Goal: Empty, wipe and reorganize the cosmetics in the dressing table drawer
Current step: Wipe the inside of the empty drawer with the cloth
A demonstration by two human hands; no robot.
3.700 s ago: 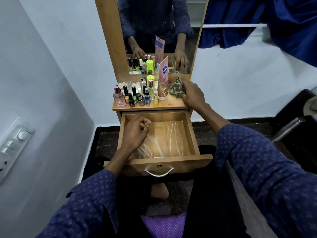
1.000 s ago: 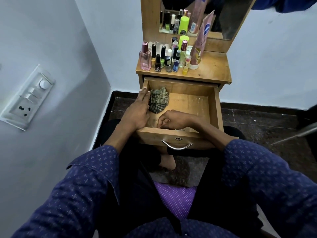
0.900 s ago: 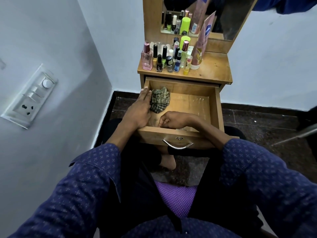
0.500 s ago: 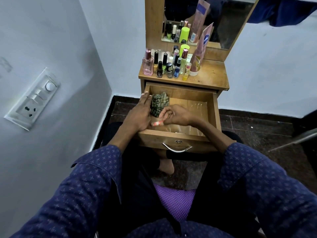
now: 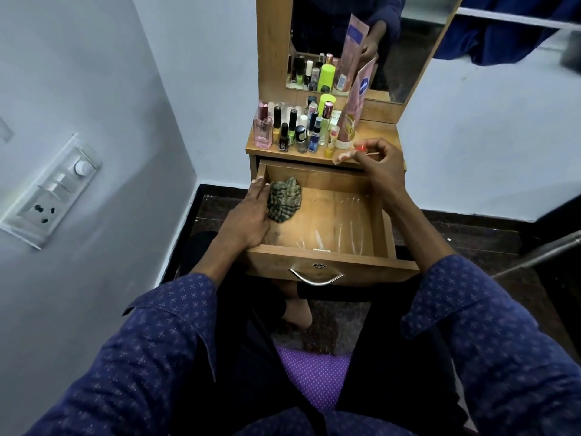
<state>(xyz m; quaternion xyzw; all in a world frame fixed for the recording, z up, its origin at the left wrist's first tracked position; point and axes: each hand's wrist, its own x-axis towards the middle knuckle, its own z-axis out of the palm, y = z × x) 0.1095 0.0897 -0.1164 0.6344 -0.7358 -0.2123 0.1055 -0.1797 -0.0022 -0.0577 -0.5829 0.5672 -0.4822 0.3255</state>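
We see the drawer (image 5: 327, 221) pulled open. Our left hand (image 5: 248, 218) lies flat inside it, fingers straight, touching the cloth (image 5: 284, 199) at its back left. Our right hand (image 5: 382, 165) pinches small items (image 5: 349, 154) above its back edge, beside the bottles (image 5: 301, 129).

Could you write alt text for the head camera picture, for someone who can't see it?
A seated person's left hand rests beside a crumpled green checked cloth in the open wooden drawer, while the right hand holds small pink-and-red items above the tabletop. Upright cosmetic bottles crowd the top below a mirror.
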